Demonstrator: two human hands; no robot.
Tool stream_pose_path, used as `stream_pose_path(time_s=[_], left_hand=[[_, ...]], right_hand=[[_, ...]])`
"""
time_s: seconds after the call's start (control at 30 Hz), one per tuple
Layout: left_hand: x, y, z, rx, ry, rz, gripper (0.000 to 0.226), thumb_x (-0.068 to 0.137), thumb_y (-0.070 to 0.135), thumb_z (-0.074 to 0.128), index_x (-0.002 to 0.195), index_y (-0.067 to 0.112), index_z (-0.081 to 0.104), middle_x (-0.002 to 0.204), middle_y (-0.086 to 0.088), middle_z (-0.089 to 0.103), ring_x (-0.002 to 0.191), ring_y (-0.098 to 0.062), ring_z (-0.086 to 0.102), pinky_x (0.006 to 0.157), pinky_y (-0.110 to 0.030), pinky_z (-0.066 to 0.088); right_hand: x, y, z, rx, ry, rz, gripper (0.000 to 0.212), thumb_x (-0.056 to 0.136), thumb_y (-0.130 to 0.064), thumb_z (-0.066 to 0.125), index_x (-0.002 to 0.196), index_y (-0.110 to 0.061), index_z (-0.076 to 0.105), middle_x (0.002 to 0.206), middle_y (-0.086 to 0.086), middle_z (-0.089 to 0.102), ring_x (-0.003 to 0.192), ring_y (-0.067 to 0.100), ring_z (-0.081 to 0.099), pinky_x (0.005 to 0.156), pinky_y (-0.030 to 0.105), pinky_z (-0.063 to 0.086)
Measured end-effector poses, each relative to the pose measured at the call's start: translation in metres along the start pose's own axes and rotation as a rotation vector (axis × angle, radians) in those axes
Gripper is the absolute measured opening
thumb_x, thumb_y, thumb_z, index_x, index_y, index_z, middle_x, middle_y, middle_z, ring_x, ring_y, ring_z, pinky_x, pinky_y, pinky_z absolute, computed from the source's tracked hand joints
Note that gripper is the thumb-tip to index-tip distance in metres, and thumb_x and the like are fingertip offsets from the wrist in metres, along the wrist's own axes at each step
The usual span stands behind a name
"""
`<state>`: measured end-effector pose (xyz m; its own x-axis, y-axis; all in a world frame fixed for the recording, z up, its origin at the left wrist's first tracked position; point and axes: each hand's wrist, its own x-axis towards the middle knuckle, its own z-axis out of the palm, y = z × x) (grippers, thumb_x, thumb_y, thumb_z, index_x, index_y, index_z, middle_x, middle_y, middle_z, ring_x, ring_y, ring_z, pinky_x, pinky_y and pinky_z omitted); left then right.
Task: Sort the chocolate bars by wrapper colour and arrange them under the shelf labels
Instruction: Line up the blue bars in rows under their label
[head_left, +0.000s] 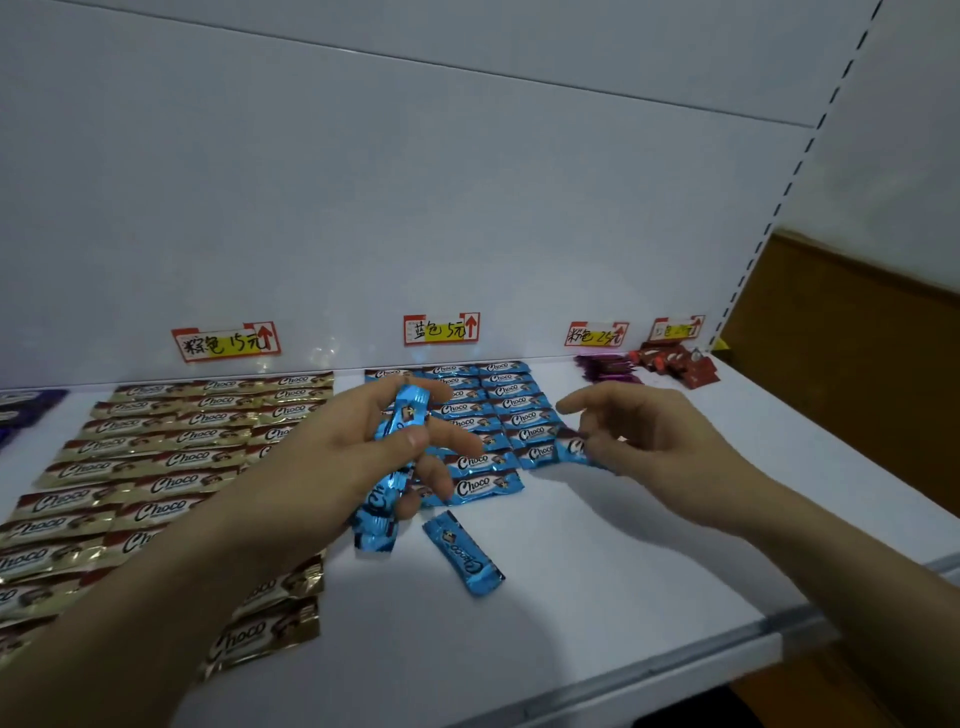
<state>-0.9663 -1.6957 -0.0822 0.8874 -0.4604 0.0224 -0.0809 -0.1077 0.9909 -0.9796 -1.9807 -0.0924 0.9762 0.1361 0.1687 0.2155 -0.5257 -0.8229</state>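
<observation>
The shelf (649, 545) is carrying gold bars (156, 467) left of the left grip (332, 457), which is curling round a blue bunch (413, 408). The blue rows (498, 395) are lying between the grips; the right grip (639, 441) is pinching one blue bar (574, 448) at their edge.

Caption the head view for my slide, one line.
Left hand grips a bunch of blue bars; right hand touches a bar at the edge of the blue rows.
</observation>
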Motion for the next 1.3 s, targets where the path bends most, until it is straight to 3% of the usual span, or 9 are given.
stream_pose_path(time_s=[0.1, 0.2, 0.27, 0.37, 0.5, 0.8, 0.97, 1.1, 1.3], left_hand=[[-0.002, 0.003, 0.003, 0.041, -0.005, 0.013, 0.025, 0.105, 0.022, 0.042, 0.120, 0.019, 0.061, 0.107, 0.001, 0.077, 0.053, -0.013, 0.056, 0.051, -0.029, 0.044], [-0.001, 0.001, 0.005, 0.100, 0.040, 0.090, 0.030, 0.101, 0.034, 0.041, 0.108, 0.020, 0.067, 0.080, -0.005, 0.074, 0.043, -0.017, 0.040, 0.043, -0.027, 0.033], [0.000, -0.002, 0.005, 0.046, 0.071, 0.120, 0.033, 0.097, 0.039, 0.042, 0.100, 0.020, 0.069, 0.061, -0.007, 0.053, 0.044, -0.019, 0.031, 0.043, -0.028, 0.026], [0.003, -0.005, 0.001, -0.089, 0.136, 0.093, 0.035, 0.102, 0.036, 0.039, 0.094, 0.018, 0.068, 0.064, -0.006, 0.033, 0.047, -0.014, 0.024, 0.043, -0.026, 0.019], [0.006, -0.006, -0.003, -0.198, 0.171, 0.060, 0.031, 0.108, 0.017, 0.033, 0.106, 0.015, 0.064, 0.067, -0.003, 0.040, 0.049, -0.012, 0.026, 0.042, -0.026, 0.023], [0.005, -0.005, 0.001, 0.051, 0.243, 0.179, 0.026, 0.106, 0.020, 0.039, 0.117, 0.032, 0.059, 0.071, -0.006, 0.065, 0.044, -0.011, 0.032, 0.040, -0.024, 0.028], [0.007, -0.006, 0.001, 0.097, 0.231, 0.155, 0.020, 0.104, 0.025, 0.042, 0.103, 0.013, 0.058, 0.069, -0.011, 0.067, 0.039, -0.009, 0.034, 0.038, -0.021, 0.031], [0.004, -0.004, 0.000, 0.172, 0.185, 0.152, 0.021, 0.101, 0.029, 0.046, 0.095, 0.014, 0.060, 0.064, -0.006, 0.066, 0.042, -0.010, 0.039, 0.039, -0.020, 0.033], [0.003, 0.000, 0.001, 0.139, 0.260, 0.154, 0.020, 0.104, 0.021, 0.046, 0.100, 0.006, 0.059, 0.051, 0.014, 0.058, 0.041, 0.000, 0.054, 0.038, -0.012, 0.038]], right_hand=[[-0.003, 0.017, 0.001, -0.231, -0.068, -0.035, 0.027, 0.091, -0.002, 0.068, 0.101, -0.027, 0.070, 0.093, -0.011, 0.073, 0.093, 0.009, 0.068, 0.076, 0.018, 0.053], [-0.010, 0.034, 0.016, -0.377, 0.075, -0.117, 0.016, 0.088, -0.018, 0.076, 0.090, -0.032, 0.068, 0.096, -0.020, 0.069, 0.094, 0.001, 0.061, 0.070, 0.009, 0.046], [-0.015, 0.040, 0.020, -0.523, 0.203, -0.226, 0.010, 0.089, -0.028, 0.073, 0.094, -0.034, 0.068, 0.099, -0.022, 0.064, 0.098, 0.002, 0.057, 0.070, 0.008, 0.043], [-0.023, 0.040, 0.021, -0.525, 0.112, -0.283, 0.008, 0.093, -0.031, 0.068, 0.100, -0.029, 0.072, 0.099, -0.019, 0.062, 0.098, 0.003, 0.058, 0.071, 0.009, 0.045], [-0.025, 0.041, 0.025, -0.602, 0.022, -0.291, 0.018, 0.095, -0.034, 0.061, 0.110, -0.027, 0.069, 0.110, -0.017, 0.060, 0.108, 0.006, 0.055, 0.082, 0.016, 0.048], [-0.025, 0.041, 0.025, -0.636, 0.001, -0.264, 0.025, 0.097, -0.037, 0.058, 0.119, -0.029, 0.065, 0.118, -0.020, 0.058, 0.116, 0.001, 0.050, 0.086, 0.004, 0.040], [-0.026, 0.038, 0.024, -0.591, 0.001, -0.254, 0.029, 0.097, -0.042, 0.054, 0.123, -0.031, 0.062, 0.123, -0.021, 0.057, 0.121, 0.001, 0.050, 0.086, 0.008, 0.045], [-0.032, -0.001, 0.034, -0.423, 0.155, -0.332, 0.026, 0.096, -0.044, 0.055, 0.112, -0.026, 0.065, 0.109, -0.016, 0.065, 0.104, 0.004, 0.058, 0.071, 0.005, 0.042], [-0.027, -0.045, 0.089, -0.562, -0.128, -0.167, 0.025, 0.087, -0.053, 0.069, 0.100, -0.036, 0.057, 0.101, -0.016, 0.060, 0.090, 0.004, 0.053, 0.075, 0.021, 0.043]])
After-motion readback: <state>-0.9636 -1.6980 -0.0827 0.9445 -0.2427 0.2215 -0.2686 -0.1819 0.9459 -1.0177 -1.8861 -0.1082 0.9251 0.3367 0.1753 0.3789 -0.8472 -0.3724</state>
